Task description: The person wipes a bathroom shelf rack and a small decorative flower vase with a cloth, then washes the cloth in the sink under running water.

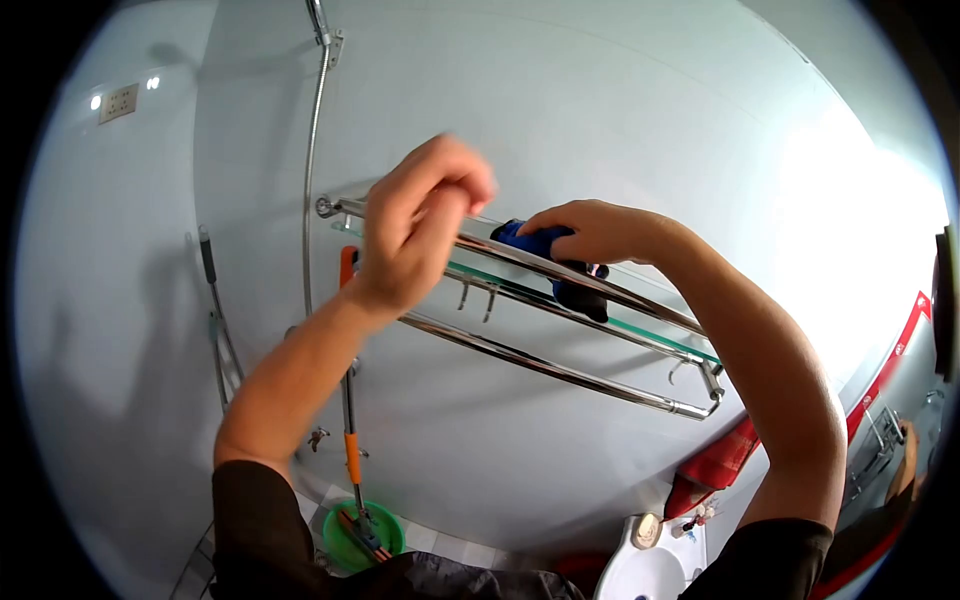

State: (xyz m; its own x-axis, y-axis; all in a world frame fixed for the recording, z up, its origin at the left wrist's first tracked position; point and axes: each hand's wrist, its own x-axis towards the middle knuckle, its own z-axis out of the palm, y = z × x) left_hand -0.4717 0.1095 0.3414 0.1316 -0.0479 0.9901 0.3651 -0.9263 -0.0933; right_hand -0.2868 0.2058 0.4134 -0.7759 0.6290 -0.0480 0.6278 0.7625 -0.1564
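A metal wall rack with a glass shelf crosses the middle of the view. On its upper level, my right hand grips a blue and black cloth-like item, part of which hangs below the rail. My left hand is raised in front of the rack's left part, its fingers curled and slightly blurred. Whatever those fingers may hold is hidden. Small hooks hang under the rack.
A shower hose runs down the wall at the left. An orange-handled pole stands in a green basin below. At the lower right are a white sink and a red cloth. Another pole leans left.
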